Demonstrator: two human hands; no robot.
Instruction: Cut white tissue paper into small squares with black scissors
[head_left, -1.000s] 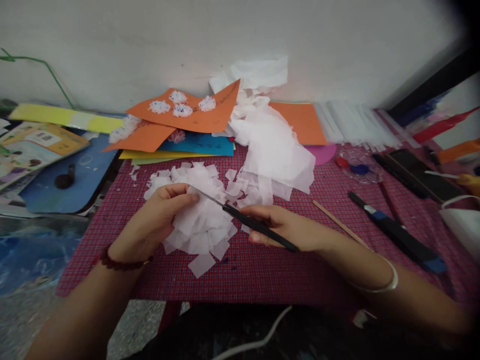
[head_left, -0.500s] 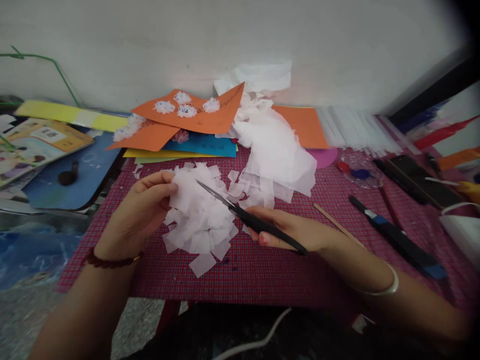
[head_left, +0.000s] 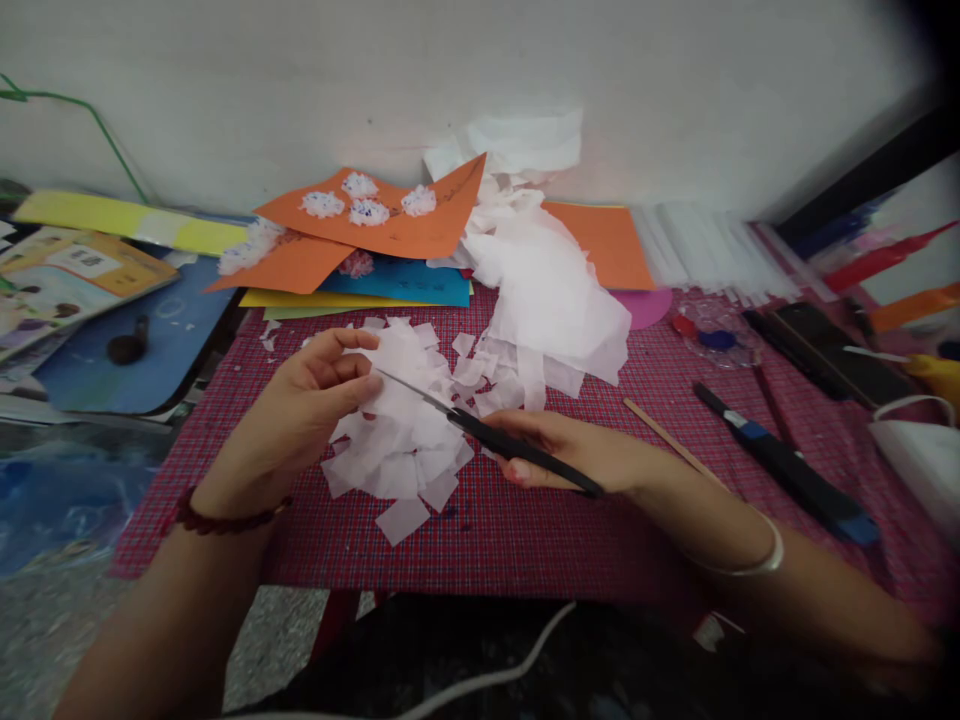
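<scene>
My left hand (head_left: 319, 395) is above the left side of a pile of small cut squares of thin white paper (head_left: 405, 465). Its thumb and fingers come together at the edge of a piece of white paper (head_left: 394, 350), which hardly stands out from the pile behind it. A pair of black-handled scissors (head_left: 517, 445) is in my right hand (head_left: 570, 450), fingers wrapped around the handles. The blades look almost closed, and their tips reach close to my left thumb.
Large white sheets (head_left: 551, 290) lie behind the pile. Orange card with fluffy white blobs (head_left: 375, 215) sits at the back left. To the right are a thin wooden stick (head_left: 667, 437), a black and blue tool (head_left: 787, 465) and clear plastic strips (head_left: 705, 255).
My left hand has moved right and slightly up, its index finger lifting away from the thumb. The scissors have shifted slightly left, and the whole view has moved a little.
</scene>
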